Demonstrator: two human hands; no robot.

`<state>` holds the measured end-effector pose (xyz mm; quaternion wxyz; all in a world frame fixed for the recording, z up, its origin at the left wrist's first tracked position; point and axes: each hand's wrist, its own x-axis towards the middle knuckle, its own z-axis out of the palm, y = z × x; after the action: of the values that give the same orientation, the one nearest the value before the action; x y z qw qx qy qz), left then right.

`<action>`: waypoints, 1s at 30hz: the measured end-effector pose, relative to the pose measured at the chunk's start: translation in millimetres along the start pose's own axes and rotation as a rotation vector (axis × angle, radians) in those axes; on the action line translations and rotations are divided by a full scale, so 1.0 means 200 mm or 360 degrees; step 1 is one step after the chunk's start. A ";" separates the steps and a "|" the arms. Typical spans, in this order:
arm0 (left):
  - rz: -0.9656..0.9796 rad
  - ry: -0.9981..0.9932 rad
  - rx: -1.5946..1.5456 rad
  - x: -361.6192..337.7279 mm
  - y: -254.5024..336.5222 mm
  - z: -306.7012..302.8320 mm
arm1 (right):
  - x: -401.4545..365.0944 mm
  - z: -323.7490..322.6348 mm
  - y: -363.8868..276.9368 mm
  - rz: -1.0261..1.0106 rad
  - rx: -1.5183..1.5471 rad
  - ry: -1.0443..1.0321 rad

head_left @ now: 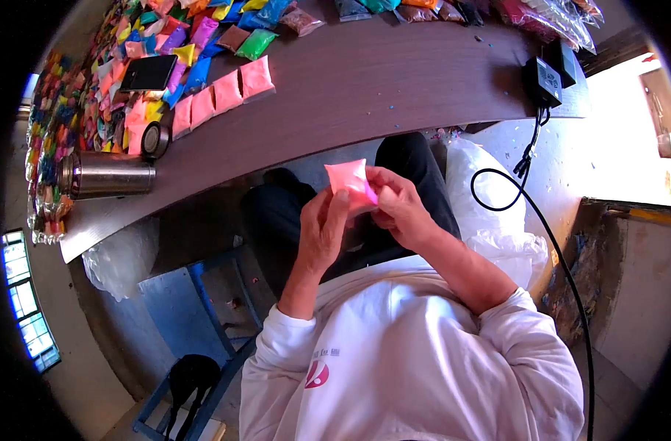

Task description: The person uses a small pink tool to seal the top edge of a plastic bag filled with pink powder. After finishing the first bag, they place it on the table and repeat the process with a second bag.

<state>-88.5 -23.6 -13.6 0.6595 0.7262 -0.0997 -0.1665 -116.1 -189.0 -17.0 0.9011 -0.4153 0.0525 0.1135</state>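
A small pink plastic packet (348,180) is held up over my lap, below the table's near edge. My left hand (322,231) grips its lower left side with thumb and fingers. My right hand (398,206) pinches its right edge. On the brown table (365,81), a row of similar pink packets (221,95) lies at the left, beside a large spread of multicoloured packets (166,37).
A black phone (149,72) rests on the coloured packets. A steel flask (106,175) lies on its side at the table's left end, by a round lid (155,140). A black device (545,79) with a cable sits at the right. White bags (489,198) lie on the floor.
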 end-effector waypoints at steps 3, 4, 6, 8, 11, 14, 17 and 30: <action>-0.0039 0.0035 0.0006 0.00 0.00 0.00 | 0.03 -0.12 0.02 0.0157 0.0199 -0.0148; -0.0006 -0.0017 0.0038 0.00 0.00 0.00 | 0.02 -0.09 -0.01 0.0155 0.0199 -0.0142; 0.0027 -0.0066 0.0075 0.00 0.01 0.00 | 0.02 -0.01 -0.05 0.0212 0.0342 -0.0048; 0.0103 -0.0120 0.0068 0.00 0.02 0.02 | 0.04 0.00 -0.03 0.0214 0.0236 -0.0008; 0.0104 -0.0146 0.0065 0.00 0.03 0.02 | 0.07 -0.04 0.02 0.0074 0.0052 0.0026; 0.0028 -0.0181 0.0060 -0.01 0.02 0.00 | 0.06 -0.02 0.05 -0.0114 -0.0021 0.0014; -0.0056 -0.0184 0.0031 0.00 0.00 0.00 | 0.05 0.02 0.02 -0.0208 -0.0097 0.0041; -0.0116 -0.0098 0.0007 -0.04 -0.01 -0.02 | 0.06 0.03 0.03 -0.0244 -0.0535 -0.0090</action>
<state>-95.8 -17.0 -15.3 0.6480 0.7254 -0.0939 -0.2125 -105.3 -177.8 -20.3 0.8261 -0.5595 -0.0244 0.0631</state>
